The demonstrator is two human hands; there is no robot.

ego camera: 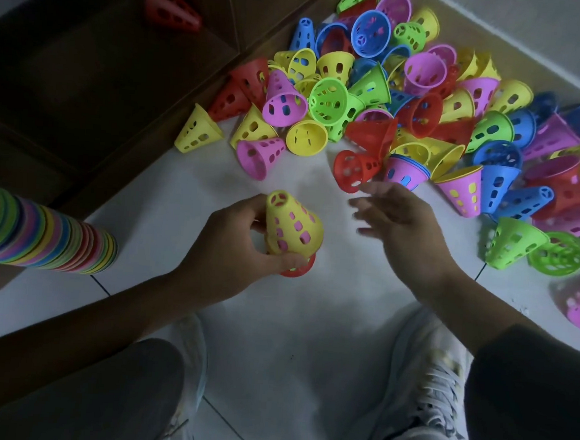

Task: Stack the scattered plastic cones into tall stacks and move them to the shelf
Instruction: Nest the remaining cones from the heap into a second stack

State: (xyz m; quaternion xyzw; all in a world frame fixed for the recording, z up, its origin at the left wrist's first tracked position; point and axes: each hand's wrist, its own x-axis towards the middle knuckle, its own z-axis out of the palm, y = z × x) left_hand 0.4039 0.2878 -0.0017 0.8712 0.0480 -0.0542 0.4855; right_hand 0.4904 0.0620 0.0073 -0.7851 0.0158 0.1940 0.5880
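Observation:
My left hand [235,240] grips a short stack of cones [293,225]: a yellow one on top, pink showing through its holes, and a red rim at the bottom. My right hand [395,220] hovers open and blurred just right of it, fingers spread, holding nothing. Its fingertips are close to a red cone [352,171] and a pink cone [405,173] at the near edge of the big pile of scattered cones [427,102]. A tall multicoloured stack [40,233] lies sideways at the left. One red cone [173,5] sits on the dark wooden shelf [86,68].
The white tiled floor [291,323] stretches between my two shoes [427,394]. A green cone [513,242] and more pink and green ones lie at the right. The shelf edge runs diagonally along the pile's left side.

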